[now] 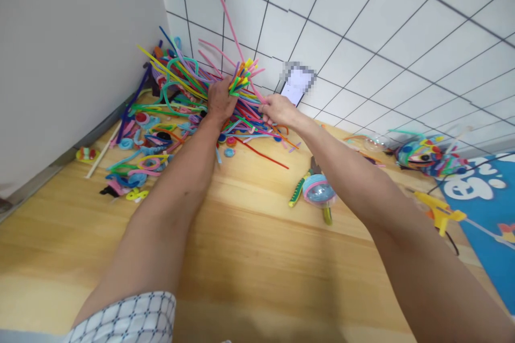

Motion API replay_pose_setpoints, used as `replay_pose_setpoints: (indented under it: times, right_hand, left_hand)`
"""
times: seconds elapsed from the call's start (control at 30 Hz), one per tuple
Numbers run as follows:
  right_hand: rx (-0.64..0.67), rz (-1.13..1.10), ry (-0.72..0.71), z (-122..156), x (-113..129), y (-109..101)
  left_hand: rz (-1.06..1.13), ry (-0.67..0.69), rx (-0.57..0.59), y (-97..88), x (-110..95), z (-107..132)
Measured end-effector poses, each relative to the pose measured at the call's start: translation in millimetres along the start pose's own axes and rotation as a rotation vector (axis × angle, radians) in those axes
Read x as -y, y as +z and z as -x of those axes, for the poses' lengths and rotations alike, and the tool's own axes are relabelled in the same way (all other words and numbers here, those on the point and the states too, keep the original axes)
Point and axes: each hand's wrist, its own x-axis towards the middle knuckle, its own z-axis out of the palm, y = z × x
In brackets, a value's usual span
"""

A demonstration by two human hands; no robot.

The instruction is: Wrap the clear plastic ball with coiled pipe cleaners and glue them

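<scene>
A big heap of coloured pipe cleaners (pixel 181 91) lies at the far corner of the wooden table (pixel 249 257), against the tiled wall. My left hand (pixel 220 101) is closed round a bunch of these pipe cleaners, their cut ends fanning out above my fingers. My right hand (pixel 277 110) is pinched on a long pink pipe cleaner (pixel 229 16) that rises steeply up and left in front of the wall. Both arms reach forward across the table.
Curled pipe-cleaner shapes (pixel 137 171) lie left of my left arm. A clear ball wrapped in pipe cleaner (pixel 318 192) lies on a green-handled tool. A yellow glue gun (pixel 436 209), a blue mat (pixel 486 209), a colourful craft piece (pixel 422 153) and a propped phone (pixel 295 86) are to the right.
</scene>
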Motion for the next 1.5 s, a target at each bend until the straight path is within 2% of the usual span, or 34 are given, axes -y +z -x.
replay_pose_setpoints:
  times: [0.2, 0.33, 0.43, 0.57, 0.67, 0.73, 0.83, 0.93, 1.03, 1.17, 1.23, 1.3, 1.4, 1.5]
  right_hand:
    - [-0.04, 0.305, 0.007, -2.1, 22.2, 10.8]
    - [-0.016, 0.37, 0.047, -3.5, 31.4, 11.6]
    - [0.003, 0.37, 0.039, -0.9, 25.3, 0.8]
    - [0.065, 0.308, 0.019, 18.3, 8.6, -28.2]
    - [0.081, 0.235, 0.029, 51.9, -2.9, -52.4]
    - [0.039, 0.241, 0.054, 84.3, -11.9, -66.8]
    - [-0.05, 0.173, 0.113, 144.7, -33.2, -83.5]
    - [-0.13, 0.021, 0.15, 212.7, -63.4, -88.2]
    - [-0.155, -0.133, 0.158, 277.3, -88.6, -72.7]
    - [0.038, -0.284, 0.151, 335.1, -93.0, -24.4]
    - [0.176, -0.296, 0.091, 347.9, -84.8, 3.3]
    - [0.25, -0.233, -0.008, 352.0, -75.8, 28.3]
    - [0.288, -0.136, -0.161, 349.0, -69.2, 56.5]
    - [0.283, -0.102, -0.232, 344.2, -71.7, 72.9]
  left_hand:
    - [0.014, 0.025, -0.026, 4.3, 5.9, -1.3]
    - [0.005, 0.021, -0.02, 3.5, 8.4, -1.3]
    - [0.023, 0.059, -0.014, 1.4, 9.1, -0.9]
    - [0.016, 0.085, -0.023, -1.0, 6.7, -1.0]
    - [-0.015, 0.09, 0.006, -4.7, 0.9, -1.0]
    - [-0.034, 0.083, 0.038, -8.9, -4.9, -0.2]
    - [-0.154, 0.017, 0.155, -16.6, -14.6, 1.7]
    - [-0.235, 0.0, 0.245, -22.9, -21.5, 2.4]
    - [-0.288, 0.002, 0.286, -25.1, -24.3, 0.3]
    - [-0.393, -0.017, 0.303, -26.0, -29.6, -2.0]
    - [-0.427, -0.005, 0.305, -27.8, -35.9, -1.5]
    - [-0.485, 0.011, 0.328, -30.7, -44.6, -2.1]
    - [-0.59, 0.026, 0.392, -35.9, -60.2, -10.3]
    - [-0.637, 0.034, 0.462, -43.2, -75.9, -26.8]
